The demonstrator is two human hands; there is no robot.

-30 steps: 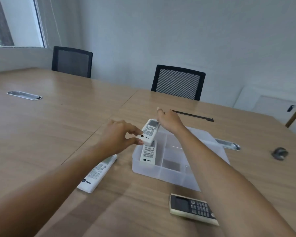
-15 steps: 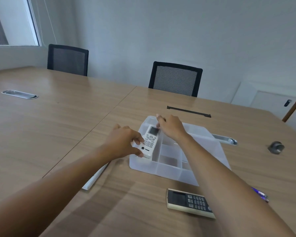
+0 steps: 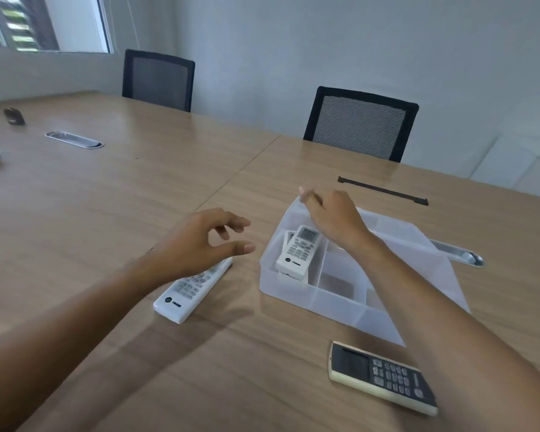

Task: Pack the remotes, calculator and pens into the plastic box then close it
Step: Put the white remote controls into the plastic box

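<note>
A clear plastic box (image 3: 318, 299) with dividers stands open on the wooden table. In its left compartment a white remote (image 3: 300, 249) lies on top of another white remote (image 3: 288, 237). My right hand (image 3: 334, 216) hovers over the box's far left corner, fingers loosely curled, holding nothing. My left hand (image 3: 206, 241) is open just left of the box, above a third white remote (image 3: 190, 286) that lies on the table. A dark calculator (image 3: 384, 377) with a cream edge lies in front of the box, partly under my right forearm.
Two black mesh chairs (image 3: 362, 123) stand at the table's far side. A black strip (image 3: 382, 190) lies beyond the box. Metal cable grommets (image 3: 74, 139) are set into the table at left and right of the box. A dark mouse (image 3: 14, 116) sits far left.
Both hands lowered the second white remote into the box's left compartment and let it go. My left hand has drawn back to the left, over the remote on the table.
</note>
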